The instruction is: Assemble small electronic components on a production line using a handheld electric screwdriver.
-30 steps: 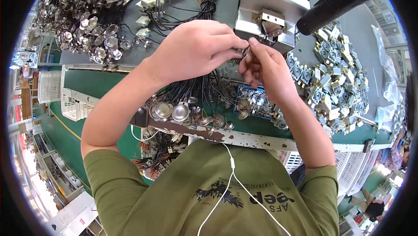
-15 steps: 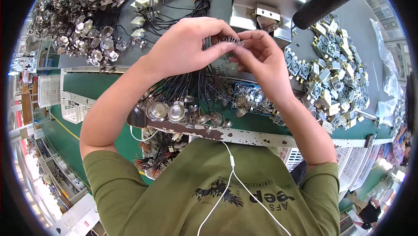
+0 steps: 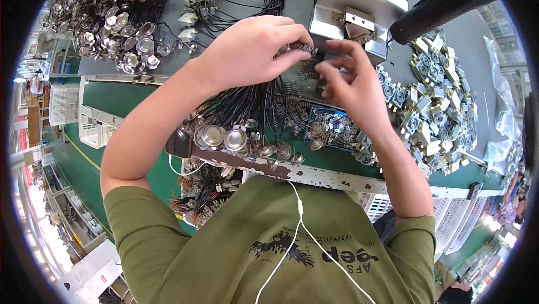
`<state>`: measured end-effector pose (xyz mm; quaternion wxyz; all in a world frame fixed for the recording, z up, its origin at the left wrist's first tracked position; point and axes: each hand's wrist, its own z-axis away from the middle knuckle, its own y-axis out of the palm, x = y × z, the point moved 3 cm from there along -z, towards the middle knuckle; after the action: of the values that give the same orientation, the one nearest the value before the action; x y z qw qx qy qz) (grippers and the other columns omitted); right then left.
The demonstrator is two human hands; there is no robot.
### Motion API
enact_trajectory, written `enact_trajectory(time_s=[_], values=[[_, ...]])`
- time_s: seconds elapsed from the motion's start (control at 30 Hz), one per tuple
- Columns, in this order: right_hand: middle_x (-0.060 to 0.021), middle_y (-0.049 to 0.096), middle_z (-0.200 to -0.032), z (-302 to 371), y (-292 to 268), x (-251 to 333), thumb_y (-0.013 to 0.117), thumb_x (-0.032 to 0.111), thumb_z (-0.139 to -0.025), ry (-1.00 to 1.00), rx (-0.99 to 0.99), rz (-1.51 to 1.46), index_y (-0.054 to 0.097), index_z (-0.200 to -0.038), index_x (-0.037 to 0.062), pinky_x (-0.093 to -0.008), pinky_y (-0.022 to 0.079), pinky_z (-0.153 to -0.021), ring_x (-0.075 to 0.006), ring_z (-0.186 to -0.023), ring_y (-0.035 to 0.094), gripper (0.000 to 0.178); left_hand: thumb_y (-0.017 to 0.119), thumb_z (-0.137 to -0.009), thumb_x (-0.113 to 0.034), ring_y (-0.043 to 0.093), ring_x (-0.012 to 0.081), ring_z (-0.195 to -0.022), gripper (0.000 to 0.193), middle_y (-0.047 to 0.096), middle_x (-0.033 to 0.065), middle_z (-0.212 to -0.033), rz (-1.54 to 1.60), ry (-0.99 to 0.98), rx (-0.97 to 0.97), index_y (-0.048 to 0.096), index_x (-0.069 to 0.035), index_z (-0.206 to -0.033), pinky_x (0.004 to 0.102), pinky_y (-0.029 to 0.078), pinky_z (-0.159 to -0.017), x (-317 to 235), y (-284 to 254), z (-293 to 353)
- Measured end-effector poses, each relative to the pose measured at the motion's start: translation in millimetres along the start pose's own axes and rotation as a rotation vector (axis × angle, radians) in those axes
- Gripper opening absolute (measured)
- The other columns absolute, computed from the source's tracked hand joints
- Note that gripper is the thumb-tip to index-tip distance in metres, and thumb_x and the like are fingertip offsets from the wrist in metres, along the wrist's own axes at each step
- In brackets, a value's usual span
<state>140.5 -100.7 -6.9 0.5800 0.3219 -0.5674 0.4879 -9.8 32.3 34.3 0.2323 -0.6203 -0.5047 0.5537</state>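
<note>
My left hand is closed, thumb and fingers pinching a metal coil spring whose end sticks out past the fingertips. My right hand hovers just right of it, slightly apart, its fingers curled but separated and nothing visible between them. Loose coil springs lie on the bench below the two hands. Under my left wrist runs a bundle of black wires, with round silver metal caps at the near bench edge.
A blue tray holds small metal pieces. Several square switch-like parts are heaped at right. A metal fixture and a black cylindrical tool stand at the back. More wired caps pile up at far left.
My right hand has drawn away to the right from the spring, and its fingers have spread. My left hand still pinches the spring. The bench view has shifted slightly rightward.
</note>
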Motion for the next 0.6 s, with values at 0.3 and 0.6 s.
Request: enact_trajectory(time_s=[0.3,0.6], values=[[-0.0012,0.067,-0.092,-3.1,2.9,1.0,0.061,0.014,-0.104,-0.264,-0.030,0.137,0.059,-0.111,0.0018,-0.0214,0.047,-0.062,-0.0050,-0.072,0.057,0.014,0.074,-0.090,-0.015,0.068,0.0302,-0.090,0.017,0.069,0.0103,-0.095,-0.072,0.072,-0.001,0.071,-0.005,-0.104,0.0397,0.055,-0.080,-0.3,6.1,1.8],[-0.0036,0.071,-0.096,2.9,-4.1,13.1,0.069,-0.002,-0.094,-0.355,-0.069,0.288,0.060,-0.121,0.0026,-0.0249,0.052,-0.072,-0.0079,-0.073,0.061,0.029,0.072,-0.091,-0.015,0.075,0.0278,-0.086,0.022,0.076,0.0135,-0.093,0.475,-0.180,0.019,0.069,-0.001,-0.108,0.0353,0.058,-0.078,-4.0,6.7,-5.0]])
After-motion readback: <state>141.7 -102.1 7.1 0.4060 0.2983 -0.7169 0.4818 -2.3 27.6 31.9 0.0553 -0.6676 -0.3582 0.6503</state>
